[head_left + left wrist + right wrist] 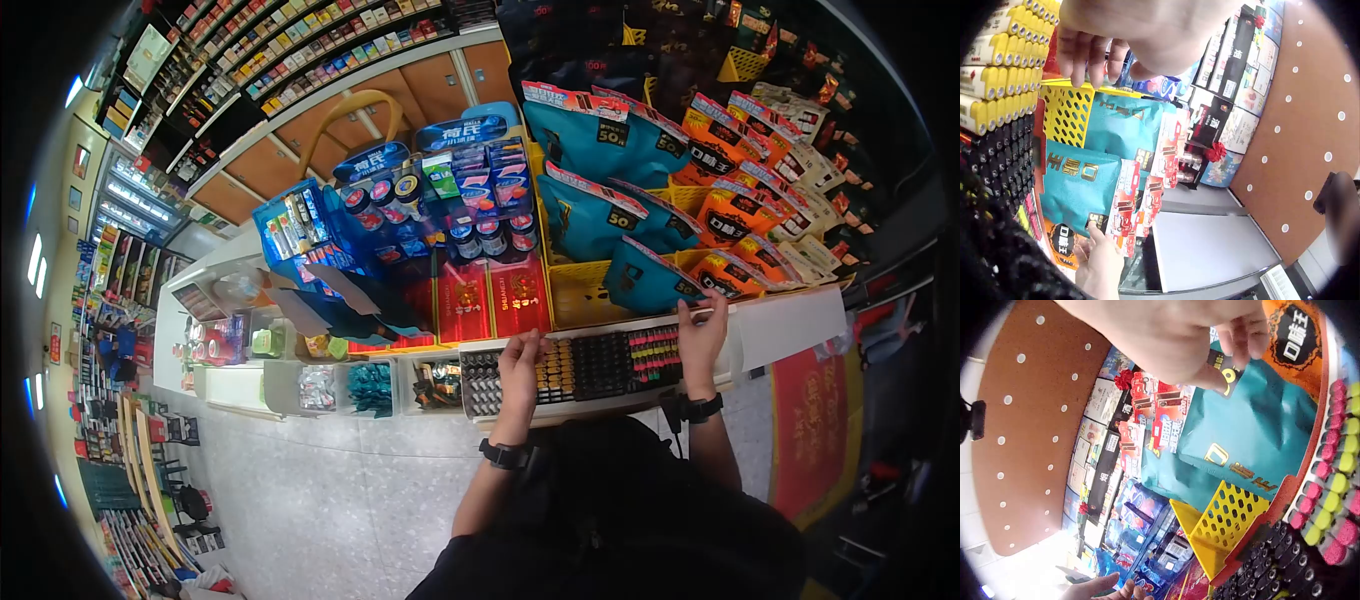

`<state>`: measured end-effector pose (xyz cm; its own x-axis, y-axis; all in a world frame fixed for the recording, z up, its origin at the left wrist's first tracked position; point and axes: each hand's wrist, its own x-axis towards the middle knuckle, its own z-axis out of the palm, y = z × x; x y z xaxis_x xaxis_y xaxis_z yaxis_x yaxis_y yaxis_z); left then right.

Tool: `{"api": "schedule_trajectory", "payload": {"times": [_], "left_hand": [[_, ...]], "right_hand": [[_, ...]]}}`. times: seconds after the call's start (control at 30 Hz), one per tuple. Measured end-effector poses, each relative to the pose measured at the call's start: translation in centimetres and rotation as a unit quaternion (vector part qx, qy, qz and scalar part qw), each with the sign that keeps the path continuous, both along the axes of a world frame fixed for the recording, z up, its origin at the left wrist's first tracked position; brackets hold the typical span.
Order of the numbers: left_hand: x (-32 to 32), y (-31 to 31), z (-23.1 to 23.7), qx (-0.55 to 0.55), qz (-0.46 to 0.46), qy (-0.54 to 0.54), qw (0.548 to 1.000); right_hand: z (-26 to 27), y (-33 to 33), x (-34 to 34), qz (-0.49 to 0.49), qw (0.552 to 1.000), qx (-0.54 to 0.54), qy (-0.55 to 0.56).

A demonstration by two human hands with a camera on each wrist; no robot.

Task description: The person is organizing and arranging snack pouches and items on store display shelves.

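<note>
A teal bag (650, 277) with a "50" label leans at the front of a yellow basket. My right hand (704, 335) is at its lower right corner. The right wrist view shows that thumb (1210, 378) on the bag by the label, with the loosely bent fingers (1249, 339) in front of the neighbouring orange bag (1297, 344). My left hand (518, 375) holds nothing; its fingers hang loosely bent over the lighter rows (556, 367). In the left wrist view those fingers (1094, 61) overlap the yellow basket's (1063, 115) upper end.
More teal bags (590, 205) and orange bags (725, 215) stand behind. To the left are red boxes (465, 300), blue racks of gum jars (490, 235) and bins of small packets (370, 388). A white sheet (790, 325) lies at the counter's right end.
</note>
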<state>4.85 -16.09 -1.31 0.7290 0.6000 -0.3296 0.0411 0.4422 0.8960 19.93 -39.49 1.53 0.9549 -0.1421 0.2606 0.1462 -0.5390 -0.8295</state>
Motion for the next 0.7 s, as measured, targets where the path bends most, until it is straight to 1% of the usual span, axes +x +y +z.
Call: {"api": "schedule_trajectory", "payload": {"times": [0.03,0.1,0.13,0.17,0.2,0.23,0.27,0.33,0.37,0.43,0.47,0.53,0.57,0.63,0.67,0.7], "left_hand": [[0.1,-0.2,0.0,0.002,0.0,0.0,1.0],[0.3,-0.4,0.1,0.006,-0.01,0.013,1.0],[0.3,-0.4,0.3,0.006,-0.02,0.018,1.0],[0.4,-0.5,0.4,0.007,-0.021,0.017,1.0],[0.4,-0.6,0.5,0.008,-0.026,0.02,0.999],[0.4,-0.6,0.6,0.009,-0.032,0.023,0.999],[0.4,-0.7,0.6,0.009,-0.031,0.023,0.999],[0.5,-0.7,0.7,0.003,-0.039,0.019,0.999],[0.4,-0.7,0.8,0.002,-0.039,0.02,0.999],[0.5,-0.7,1.1,0.001,-0.045,0.022,0.999],[0.4,-0.7,1.1,0.0,-0.044,0.021,0.999],[0.2,-0.5,1.1,0.014,-0.054,0.015,0.998],[0.1,-0.4,1.2,0.014,-0.05,0.015,0.999],[-0.2,-0.1,2.2,0.054,-0.065,0.022,0.996],[-0.5,0.1,2.6,0.054,-0.062,0.023,0.996],[-0.7,0.4,3.2,0.063,-0.048,-0.01,0.997]], "right_hand": [[-0.3,-0.6,0.3,0.0,1.0,0.002,0.0],[-1.0,-1.5,1.0,0.032,0.988,-0.123,-0.088],[-1.2,-1.6,1.2,0.045,0.991,-0.093,-0.088],[-1.2,-1.8,1.4,0.044,0.991,-0.092,-0.088],[-0.5,-2.0,1.4,0.072,0.996,-0.056,0.005],[-0.1,-2.2,1.4,0.099,0.99,-0.02,0.098],[-0.2,-2.3,1.4,0.099,0.99,-0.021,0.099],[-0.2,-2.5,1.3,0.15,0.987,-0.038,0.045],[-0.1,-2.6,1.1,0.15,0.987,-0.039,0.046],[1.7,-1.9,0.6,0.199,0.973,-0.099,-0.059],[2.4,-1.6,0.4,0.2,0.973,-0.1,-0.06],[4.0,-0.8,0.1,0.215,0.96,-0.096,-0.152],[5.2,-0.1,-0.4,0.219,0.959,-0.096,-0.152],[7.8,1.6,-1.8,0.229,0.968,0.005,-0.105],[8.5,2.5,-2.2,0.232,0.967,0.006,-0.104],[9.1,3.3,-2.3,0.25,0.963,0.039,-0.096]]}}
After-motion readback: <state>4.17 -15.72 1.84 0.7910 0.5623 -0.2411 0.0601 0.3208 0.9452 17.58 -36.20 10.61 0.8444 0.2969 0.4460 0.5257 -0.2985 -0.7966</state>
